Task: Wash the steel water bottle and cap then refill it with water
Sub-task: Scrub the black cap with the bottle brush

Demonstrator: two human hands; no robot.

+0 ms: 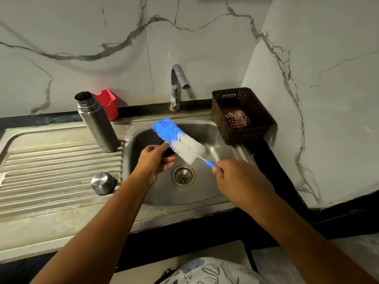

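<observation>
Over the sink [207, 128], two hands meet at a brush [180, 140]; bottle [96, 121] and cap [103, 183] sit to the left.

Leftmost, the ribbed steel draining board [51, 160] carries the domed, shiny cap near its front edge and the smooth steel bottle upright and uncapped at the bowl's rim, with a red plastic holder [108, 103] just behind it. The left hand [154, 160] has its fingers loosely curled, one fingertip touching the bristles; whether its grip pinches anything I cannot tell. The fluffy blue-and-white brush slants above the drain [183, 175], below the curved metal tap [176, 87]. The right hand [240, 179] keeps its grip closed round the brush's blue handle. Rightmost, a brown perforated basket [256, 119] holds a checked cloth [238, 119].
</observation>
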